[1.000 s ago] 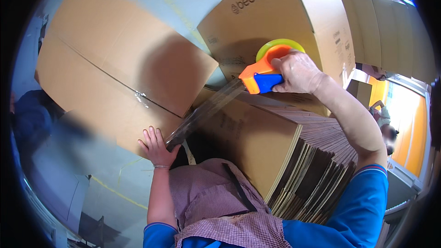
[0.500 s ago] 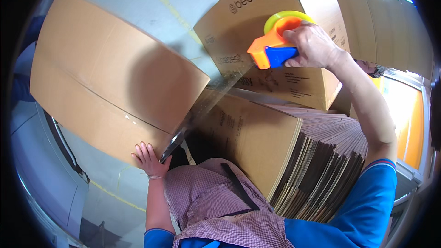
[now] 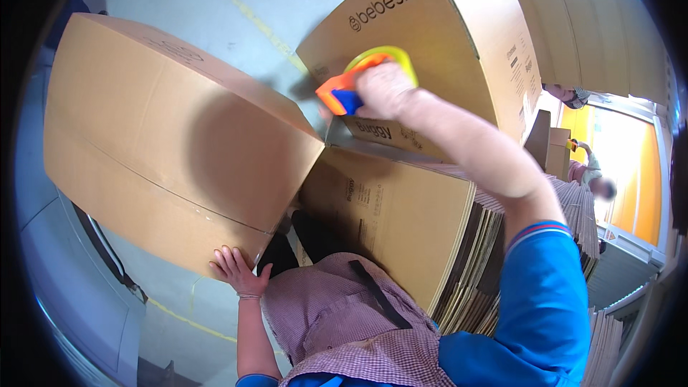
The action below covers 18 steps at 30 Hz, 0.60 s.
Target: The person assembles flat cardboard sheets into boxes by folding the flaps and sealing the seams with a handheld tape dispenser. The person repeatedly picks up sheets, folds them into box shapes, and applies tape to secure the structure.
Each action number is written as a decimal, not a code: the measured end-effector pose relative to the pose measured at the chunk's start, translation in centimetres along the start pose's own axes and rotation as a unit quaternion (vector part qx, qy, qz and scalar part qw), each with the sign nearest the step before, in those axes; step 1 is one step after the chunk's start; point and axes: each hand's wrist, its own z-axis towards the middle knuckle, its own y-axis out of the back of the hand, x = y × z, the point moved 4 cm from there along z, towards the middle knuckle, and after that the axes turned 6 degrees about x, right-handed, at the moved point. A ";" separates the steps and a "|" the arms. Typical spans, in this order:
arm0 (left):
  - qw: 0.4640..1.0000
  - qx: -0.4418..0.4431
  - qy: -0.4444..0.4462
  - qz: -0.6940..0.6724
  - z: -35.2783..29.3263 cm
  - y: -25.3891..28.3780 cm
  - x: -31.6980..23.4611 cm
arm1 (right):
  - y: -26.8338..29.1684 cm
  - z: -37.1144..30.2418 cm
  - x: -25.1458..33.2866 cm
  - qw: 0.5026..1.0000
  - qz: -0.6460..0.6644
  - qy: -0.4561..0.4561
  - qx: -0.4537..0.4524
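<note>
To run tape neatly over the plain cardboard carton point(image 3: 129, 143), left of the stack of flat cardboard point(image 3: 412, 211), it would seem best to brace the near edge firmly, line the strip up squarely with the carton's end, and draw it taut before pressing it down, so that it does not wrinkle or veer off at the corner. The left hand point(image 3: 240, 271), left of the stack, is open, its spread fingers laid on the carton's near edge with the thumb out past that edge; it grips nothing. The orange tape dispenser point(image 3: 358, 70), with blue and yellow parts, is beyond the stack, just past the carton's far right corner; motion blur hides how the strip runs there. The right hand point(image 3: 390, 92), also beyond the stack, is blurred but closed around the dispenser, in front of a printed carton point(image 3: 423, 36).
</note>
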 end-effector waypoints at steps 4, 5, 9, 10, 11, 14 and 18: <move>1.000 0.027 0.000 0.012 0.7 -0.3 -0.3 | -7.3 5.9 5.8 0.993 0.060 -0.025 -0.099; 0.999 0.031 -0.001 0.016 0.7 -0.5 -0.5 | -8.6 6.9 5.3 0.989 0.040 -0.028 -0.141; 0.999 0.033 -0.005 0.017 -0.3 0.1 -0.1 | -6.1 6.1 2.6 0.854 0.427 -0.246 -0.167; 0.999 0.036 -0.002 0.025 0.2 -0.1 -0.3 | -6.4 5.5 3.2 0.804 0.473 -0.284 -0.222; 0.999 0.031 0.005 0.033 0.9 -0.3 -0.8 | -6.4 4.9 4.0 0.749 0.510 -0.316 -0.280; 0.998 0.017 0.017 0.067 3.4 -0.8 -2.5 | -8.4 5.9 5.3 0.744 0.499 -0.293 -0.335; 0.993 0.037 0.018 0.115 7.2 -0.7 -5.1 | -13.1 8.4 2.5 0.565 0.660 -0.416 -0.268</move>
